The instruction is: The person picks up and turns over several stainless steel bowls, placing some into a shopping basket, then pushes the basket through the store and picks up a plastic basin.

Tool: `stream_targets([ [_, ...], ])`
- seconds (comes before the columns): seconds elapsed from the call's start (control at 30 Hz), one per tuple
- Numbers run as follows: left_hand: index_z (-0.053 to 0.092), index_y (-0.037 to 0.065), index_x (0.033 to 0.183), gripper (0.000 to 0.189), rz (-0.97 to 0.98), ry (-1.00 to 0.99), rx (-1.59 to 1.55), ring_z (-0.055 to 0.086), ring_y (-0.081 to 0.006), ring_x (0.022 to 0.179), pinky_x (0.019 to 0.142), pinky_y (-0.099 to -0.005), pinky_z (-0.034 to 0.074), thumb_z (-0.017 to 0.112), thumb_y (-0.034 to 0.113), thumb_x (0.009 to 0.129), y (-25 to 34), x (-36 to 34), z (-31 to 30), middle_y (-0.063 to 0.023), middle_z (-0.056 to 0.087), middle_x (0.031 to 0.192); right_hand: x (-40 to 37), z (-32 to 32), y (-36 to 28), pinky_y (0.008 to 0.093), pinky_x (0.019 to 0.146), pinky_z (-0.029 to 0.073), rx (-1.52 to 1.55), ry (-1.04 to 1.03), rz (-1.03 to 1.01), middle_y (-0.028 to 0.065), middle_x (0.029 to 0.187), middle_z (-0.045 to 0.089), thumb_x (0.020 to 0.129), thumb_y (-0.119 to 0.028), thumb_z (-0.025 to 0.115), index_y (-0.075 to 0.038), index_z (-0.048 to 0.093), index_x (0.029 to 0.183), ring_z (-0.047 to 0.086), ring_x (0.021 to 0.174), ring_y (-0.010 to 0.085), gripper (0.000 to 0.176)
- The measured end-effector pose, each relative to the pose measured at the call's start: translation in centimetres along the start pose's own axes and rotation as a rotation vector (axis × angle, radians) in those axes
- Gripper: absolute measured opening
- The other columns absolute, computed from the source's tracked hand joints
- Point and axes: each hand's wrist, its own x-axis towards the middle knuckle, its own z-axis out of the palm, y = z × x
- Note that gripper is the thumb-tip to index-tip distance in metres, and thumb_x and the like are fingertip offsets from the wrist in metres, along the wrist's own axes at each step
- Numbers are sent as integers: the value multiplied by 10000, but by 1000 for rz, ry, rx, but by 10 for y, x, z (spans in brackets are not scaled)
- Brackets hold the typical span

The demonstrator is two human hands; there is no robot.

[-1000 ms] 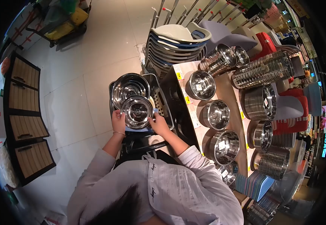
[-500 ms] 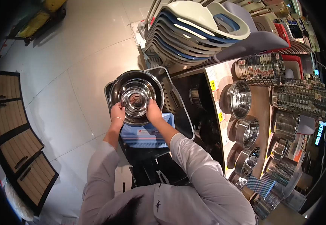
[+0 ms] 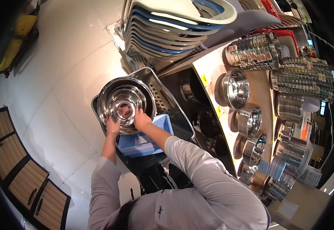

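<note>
Both hands grip a small stainless steel bowl (image 3: 124,100) by its near rim. My left hand (image 3: 113,125) is closed at its left side, with a thin band on the wrist. On the opposite side, my right hand (image 3: 142,120) is closed too, fingers over the edge. The small bowl overlaps a larger steel basin (image 3: 105,90), whose wide rim shows all around it. Blue plastic baskets (image 3: 155,147), nested together, lie just below my right hand. Bowls and baskets alike are in a dark shopping cart basket (image 3: 184,124) in front of me.
To the right, a wooden shelf (image 3: 209,61) carries steel pots (image 3: 237,89) and stacked steel bowls (image 3: 251,51). Nested plastic stools or seats (image 3: 167,34) rise beyond the cart. Wood-front cabinets (image 3: 28,176) stand left, across the tiled floor (image 3: 71,119).
The view has shifted, so cart and shelf sit further left. Both hands, still on the small bowl, have moved slightly toward the near edge of the large basin.
</note>
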Motion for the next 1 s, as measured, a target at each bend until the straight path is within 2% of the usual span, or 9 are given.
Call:
stream_targets([
  [0.23, 373, -103, 1188, 605, 118, 154, -107, 379, -393, 1128, 973, -391, 300, 626, 209, 735, 17, -29, -16, -294, 420, 1172, -69, -61, 13, 386, 814, 441, 92, -127, -281, 216, 1007, 536, 792, -224, 535, 28, 476, 1084, 537, 942, 338, 391],
  [0.3, 479, -84, 1089, 456, 235, 251, -135, 583, -292, 811, 752, -352, 463, 612, 185, 745, 34, -55, -15, -250, 510, 1042, -107, -94, 16, 384, 814, 438, 113, -119, -334, 204, 996, 550, 795, -219, 534, 32, 504, 1053, 533, 950, 334, 361],
  [0.37, 522, -66, 1044, 379, 375, 207, -26, 594, -231, 677, 649, -306, 473, 598, 173, 760, 46, -74, -13, -214, 540, 994, -147, -127, 25, 383, 804, 439, 222, 28, -437, 188, 997, 557, 805, -206, 526, 26, 517, 1047, 535, 937, 333, 335],
  [0.5, 574, -3, 970, 250, 436, -19, -222, 600, -164, 677, 631, -269, 466, 571, 176, 797, 103, -140, -2, -126, 624, 850, -231, -182, 68, 395, 751, 448, 222, 358, -436, 167, 897, 567, 792, -183, 535, -1, 541, 966, 553, 855, 330, 252],
  [0.57, 588, 24, 949, 207, 500, -162, -385, 609, -167, 684, 630, -268, 468, 564, 170, 804, 116, -153, 23, -103, 628, 835, -265, -199, 101, 402, 725, 446, 213, 493, -322, 165, 851, 558, 779, -169, 546, -18, 553, 902, 551, 835, 332, 195],
  [0.7, 564, 14, 966, 178, 692, -274, -457, 577, -132, 662, 604, -232, 452, 552, 110, 817, 227, -237, 18, -81, 622, 827, -314, -222, 186, 404, 734, 431, 194, 882, -112, 164, 835, 567, 723, -111, 587, -8, 554, 797, 534, 816, 330, 131],
  [0.77, 550, 13, 978, 196, 762, -332, -435, 539, -110, 611, 578, -234, 443, 562, 115, 810, 271, -265, 25, -65, 607, 787, -333, -236, 224, 396, 744, 418, 58, 1090, 78, 160, 858, 554, 699, -120, 608, -16, 546, 865, 502, 831, 334, 205],
  [0.87, 536, 14, 967, 212, 798, -314, -417, 523, -118, 570, 563, -239, 438, 580, 133, 797, 328, -297, 45, -64, 584, 726, -339, -245, 274, 383, 749, 418, -27, 1163, 248, 148, 899, 539, 683, -166, 644, -23, 516, 952, 498, 847, 323, 330],
  [1.0, 431, -19, 1079, 499, 941, -102, -173, 544, -233, 570, 573, -327, 446, 650, 274, 740, 383, -319, 76, -99, 559, 650, -327, -242, 311, 377, 801, 407, -44, 937, 471, 120, 993, 529, 646, -290, 699, -27, 473, 1043, 501, 933, 279, 528],
])
